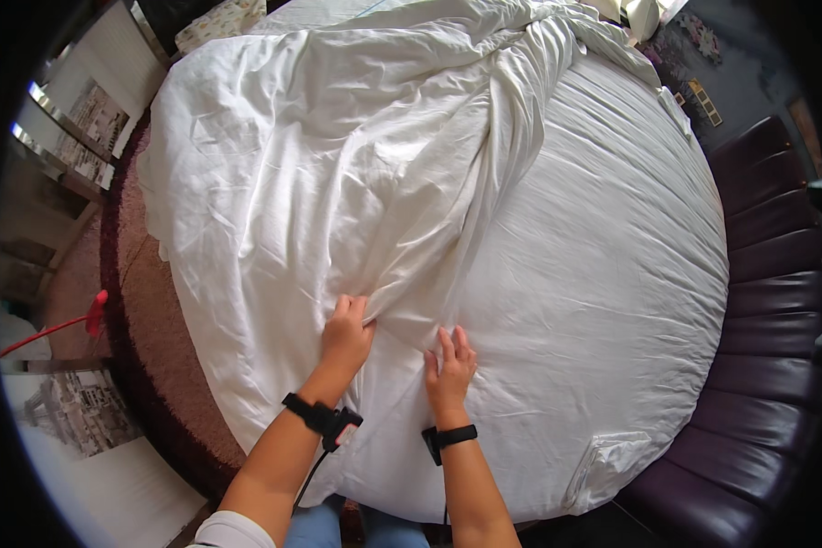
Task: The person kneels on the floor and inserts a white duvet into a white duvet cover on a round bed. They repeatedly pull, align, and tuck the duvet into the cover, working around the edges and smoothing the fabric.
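A rumpled white duvet cover or sheet (pixel 281 171) spreads over the left and middle of a round bed. On the right lies the white fitted sheet (pixel 589 274), lightly creased. My left hand (pixel 348 334) is closed on a fold of the loose white cloth, near the bed's lower middle. My right hand (pixel 451 363) rests just to its right, palm down with fingers spread, touching the white bedding beside the end of a long fold. Both wrists wear black straps, the left one with a small device.
A padded dark purple leather headboard (pixel 767 308) curves around the bed's right side. A folded white cloth (pixel 606 469) lies at the lower right edge. On the left are a brown rug (pixel 154 308) and a red-handled tool (pixel 55 327). A patterned pillow (pixel 219 26) sits at the top left.
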### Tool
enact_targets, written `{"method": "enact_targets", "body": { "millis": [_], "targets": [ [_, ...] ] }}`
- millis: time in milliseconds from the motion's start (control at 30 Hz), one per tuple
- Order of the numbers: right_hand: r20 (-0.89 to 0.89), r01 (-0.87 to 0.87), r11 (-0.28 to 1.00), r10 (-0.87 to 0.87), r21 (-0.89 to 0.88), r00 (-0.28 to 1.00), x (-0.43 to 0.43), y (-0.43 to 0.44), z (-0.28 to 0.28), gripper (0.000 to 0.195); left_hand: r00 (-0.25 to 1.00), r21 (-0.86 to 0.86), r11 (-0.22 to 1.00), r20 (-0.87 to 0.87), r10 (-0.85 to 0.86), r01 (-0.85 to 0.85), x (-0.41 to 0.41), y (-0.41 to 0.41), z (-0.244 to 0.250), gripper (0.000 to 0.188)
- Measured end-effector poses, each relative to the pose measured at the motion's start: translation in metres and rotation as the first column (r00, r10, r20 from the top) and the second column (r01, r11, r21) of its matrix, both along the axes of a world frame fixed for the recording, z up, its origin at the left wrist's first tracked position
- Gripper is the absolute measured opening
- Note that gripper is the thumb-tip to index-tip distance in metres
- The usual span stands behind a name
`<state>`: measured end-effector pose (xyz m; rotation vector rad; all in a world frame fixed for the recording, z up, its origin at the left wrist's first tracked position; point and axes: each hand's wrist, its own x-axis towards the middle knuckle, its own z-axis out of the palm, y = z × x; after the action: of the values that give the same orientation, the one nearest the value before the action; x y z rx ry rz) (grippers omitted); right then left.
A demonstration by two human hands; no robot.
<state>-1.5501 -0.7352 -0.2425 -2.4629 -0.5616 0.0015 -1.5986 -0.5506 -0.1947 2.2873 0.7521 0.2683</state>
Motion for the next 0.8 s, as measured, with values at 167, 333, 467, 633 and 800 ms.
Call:
{"method": "enact_targets", "body": {
  "millis": [167,333,467,633,800],
  "targets": [
    [-0.055,0.054,0.996,-0.050,0.067,0.997,0.012,-0.002,-0.031,0.048,0.989,-0.770,0.636,0.130,0.067,0.058,-0.014,0.015,-0.007,0.019],
    [-0.044,0.029,0.995,-0.025,0.092,0.999,0.023,-0.001,-0.047,0.053,0.997,-0.487,0.872,0.034,0.069,-0.044,-0.009,0.023,-0.023,0.022],
    [-0.155,0.071,0.991,-0.052,0.115,0.987,0.022,-0.001,-0.046,0.055,0.992,-0.243,0.970,0.114,0.053,-0.024,-0.006,0.002,-0.026,0.026],
    [-0.154,0.015,0.998,-0.005,0.066,0.988,0.032,-0.004,-0.034,0.050,0.998,-0.231,0.971,-0.012,-0.065,0.060,0.001,-0.003,-0.020,0.034],
    [-0.254,0.169,0.966,-0.116,0.196,0.960,0.046,0.010,0.014,0.025,0.996,-0.361,0.928,0.021,-0.086,0.088,-0.005,0.002,-0.002,0.031]
  ]
}}
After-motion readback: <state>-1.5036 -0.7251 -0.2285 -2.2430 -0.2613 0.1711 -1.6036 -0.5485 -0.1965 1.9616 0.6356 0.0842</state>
